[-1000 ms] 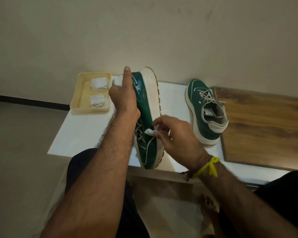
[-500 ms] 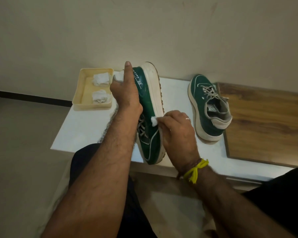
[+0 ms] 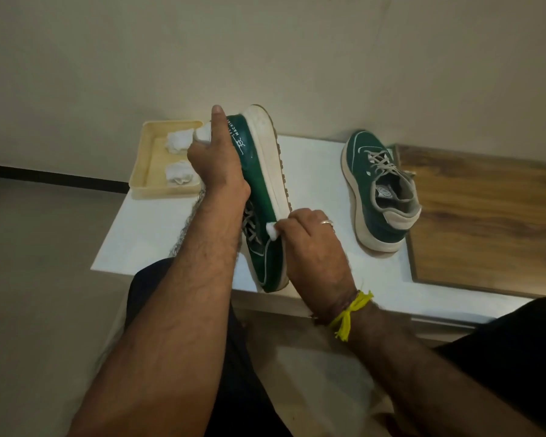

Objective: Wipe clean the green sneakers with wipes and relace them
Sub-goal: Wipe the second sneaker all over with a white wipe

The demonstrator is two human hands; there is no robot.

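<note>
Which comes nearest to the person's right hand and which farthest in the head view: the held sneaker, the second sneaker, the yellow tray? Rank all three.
From the right hand:
1. Held sneaker, touching it on its left, tilted on edge.
2. Second sneaker, to the right, flat on the white table.
3. Yellow tray, far left, beyond the left hand.

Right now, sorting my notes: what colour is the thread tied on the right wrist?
Yellow thread, seen in the head view.
</note>
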